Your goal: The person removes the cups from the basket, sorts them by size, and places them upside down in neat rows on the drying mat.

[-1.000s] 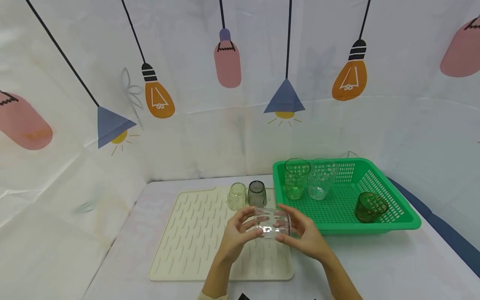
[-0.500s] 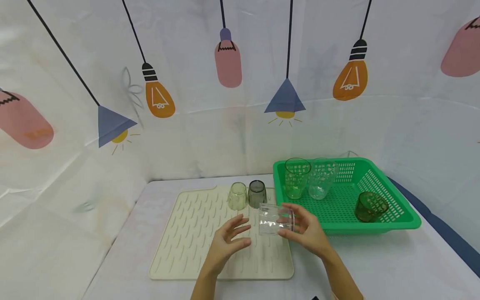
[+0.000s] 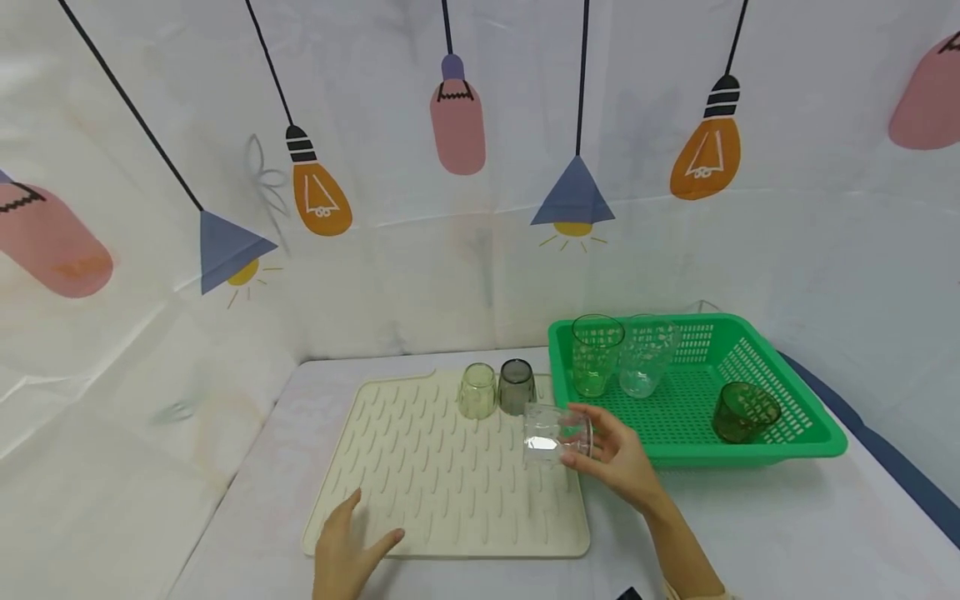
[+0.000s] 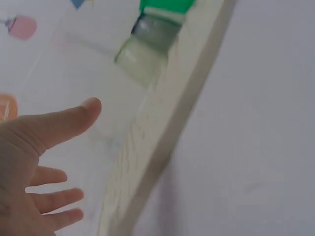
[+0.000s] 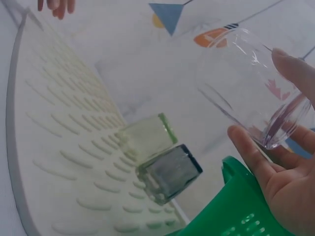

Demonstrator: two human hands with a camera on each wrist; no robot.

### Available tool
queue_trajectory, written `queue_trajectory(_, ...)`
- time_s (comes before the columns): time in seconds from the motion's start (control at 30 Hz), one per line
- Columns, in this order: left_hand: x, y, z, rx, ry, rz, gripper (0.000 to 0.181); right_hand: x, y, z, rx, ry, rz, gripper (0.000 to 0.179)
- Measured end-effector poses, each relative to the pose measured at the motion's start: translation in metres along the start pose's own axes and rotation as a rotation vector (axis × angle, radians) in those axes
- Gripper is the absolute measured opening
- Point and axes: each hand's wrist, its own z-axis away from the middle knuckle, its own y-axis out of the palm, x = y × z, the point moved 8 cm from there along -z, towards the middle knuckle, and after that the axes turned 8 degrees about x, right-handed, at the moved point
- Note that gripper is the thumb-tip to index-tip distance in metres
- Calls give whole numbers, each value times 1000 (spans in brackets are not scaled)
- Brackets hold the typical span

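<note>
A clear drinking glass (image 3: 546,432) lies on its side in the air, its base end held between the thumb and fingers of my right hand (image 3: 617,457). In the right wrist view the glass (image 5: 241,83) shows its thick base near my palm and its mouth pointing away. My left hand (image 3: 347,546) is over the front left corner of the cream drying mat (image 3: 420,500), thumb and fingers spread apart, holding nothing. A pale green glass (image 3: 477,392) and a grey glass (image 3: 517,387) stand upside down side by side at the mat's back right.
To the right of the mat stands a green plastic basket (image 3: 750,454). Inside it are a tall green glass (image 3: 596,358), a tall clear glass (image 3: 645,358) and a short dark green glass (image 3: 744,412). A white printed curtain (image 3: 420,275) hangs behind the table.
My left hand has let go of the clear glass and moved left and toward me. The glass, held by my right hand alone, has shifted slightly right and up.
</note>
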Motion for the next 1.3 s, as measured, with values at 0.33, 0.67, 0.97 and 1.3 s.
queue_trajectory(0.33, 89, -7, 30, 224, -529, -64, 145, -2, 0, 0, 17, 18, -33, 60)
queue_trajectory(0.67, 110, 6, 34, 352, -594, -10, 148, -4, 0, 0, 14, 23, -40, 60)
queue_trajectory(0.97, 99, 7, 23, 342, -460, -94, 147, -4, -1, 0, 13, 6, -44, 59)
queue_trajectory(1.3, 96, 6, 24, 343, -440, -68, 139, -6, -1, 1, 23, 17, -54, 59)
